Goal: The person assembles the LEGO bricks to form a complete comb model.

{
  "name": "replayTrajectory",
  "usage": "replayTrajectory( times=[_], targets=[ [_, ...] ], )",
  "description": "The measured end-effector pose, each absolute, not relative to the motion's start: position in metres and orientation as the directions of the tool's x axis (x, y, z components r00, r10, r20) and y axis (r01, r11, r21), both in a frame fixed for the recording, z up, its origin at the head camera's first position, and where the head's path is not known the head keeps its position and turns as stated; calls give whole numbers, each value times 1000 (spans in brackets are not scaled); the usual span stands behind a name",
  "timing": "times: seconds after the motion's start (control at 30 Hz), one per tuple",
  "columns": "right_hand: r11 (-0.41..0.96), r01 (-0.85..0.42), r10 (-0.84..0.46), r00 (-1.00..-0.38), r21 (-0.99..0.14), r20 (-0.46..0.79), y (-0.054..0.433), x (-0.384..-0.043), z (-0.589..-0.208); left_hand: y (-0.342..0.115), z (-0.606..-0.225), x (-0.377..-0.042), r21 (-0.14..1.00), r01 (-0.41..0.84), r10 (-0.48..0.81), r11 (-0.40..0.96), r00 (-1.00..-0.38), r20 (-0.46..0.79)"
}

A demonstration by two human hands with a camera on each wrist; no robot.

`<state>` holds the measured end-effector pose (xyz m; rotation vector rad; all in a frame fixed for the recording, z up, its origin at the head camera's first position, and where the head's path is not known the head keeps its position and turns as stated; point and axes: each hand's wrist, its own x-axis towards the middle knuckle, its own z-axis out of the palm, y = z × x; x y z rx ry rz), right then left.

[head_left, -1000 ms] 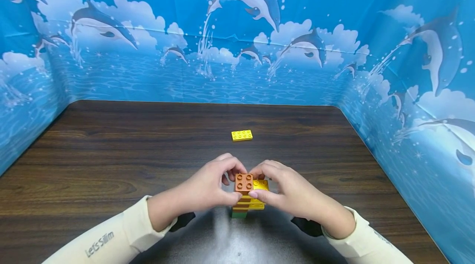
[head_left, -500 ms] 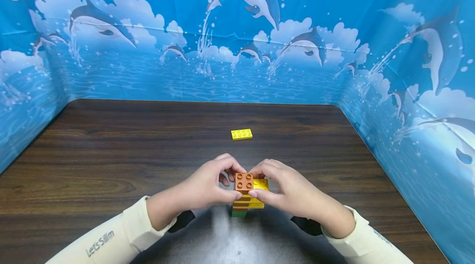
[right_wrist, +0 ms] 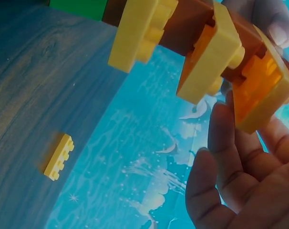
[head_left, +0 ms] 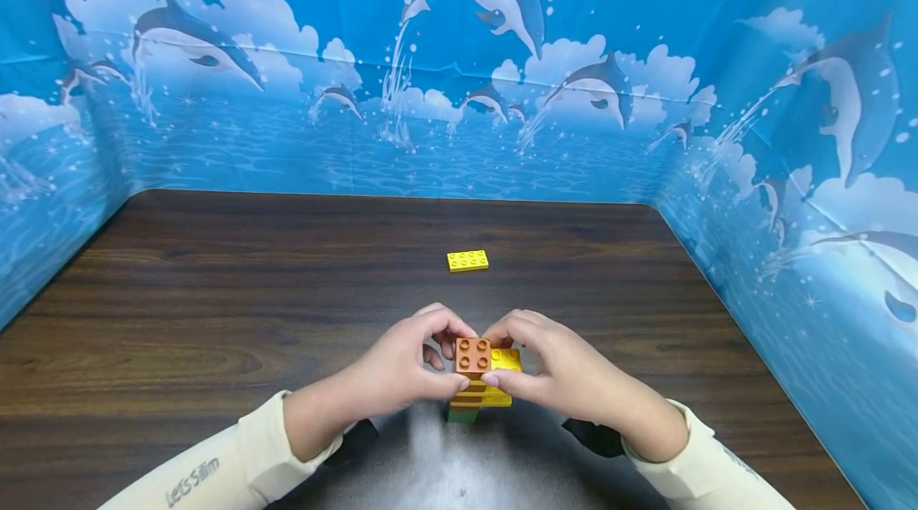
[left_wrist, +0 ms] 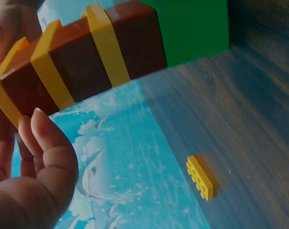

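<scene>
A tower of toy building bricks stands upright in the head view. Its base is a green brick (head_left: 462, 415), and above it brown bricks (left_wrist: 87, 64) alternate with yellow plates (right_wrist: 206, 67) that jut out to the right. At the top sits an orange-brown brick (head_left: 472, 356) with its studs facing up. My left hand (head_left: 409, 358) pinches the left side of this top brick between thumb and forefinger. From the other side my right hand (head_left: 559, 362) grips the tower's top, its thumb at the brick's front corner, its fingers behind. The hands partly hide the upper layers.
A loose yellow plate (head_left: 468, 260) with two rows of studs lies on the dark wooden table (head_left: 251, 279), beyond the tower. A blue curtain with dolphins (head_left: 287, 151) borders the table's back and sides.
</scene>
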<state>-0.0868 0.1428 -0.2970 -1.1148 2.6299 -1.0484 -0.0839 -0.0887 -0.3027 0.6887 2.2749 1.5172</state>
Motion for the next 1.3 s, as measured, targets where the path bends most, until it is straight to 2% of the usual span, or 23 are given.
replayTrajectory(
  times=[0.2,0.5,0.73,1.03,1.3],
  targets=[
    [490,-566,-668,-732,-663,131,150,-97,-291,-87,-303,-81,937,187,531,297,-847,1],
    [506,-411,-523,-845,-758,109,158,-149,-297,-86,-302,-80,962,109,511,249,-859,-35],
    [479,-323,-492,-869,-816,55,149,-190,-320,-85,-302,-80,975,62,514,214,-855,-59],
    [507,-154,-426,-900,-848,-91,133,-233,-344,-85,-302,-79,982,24,510,188,-857,-77],
    [561,-82,-366,-917,-823,-158,126,-255,-354,-86,-302,-80,984,29,521,176,-851,-68]
  ],
)
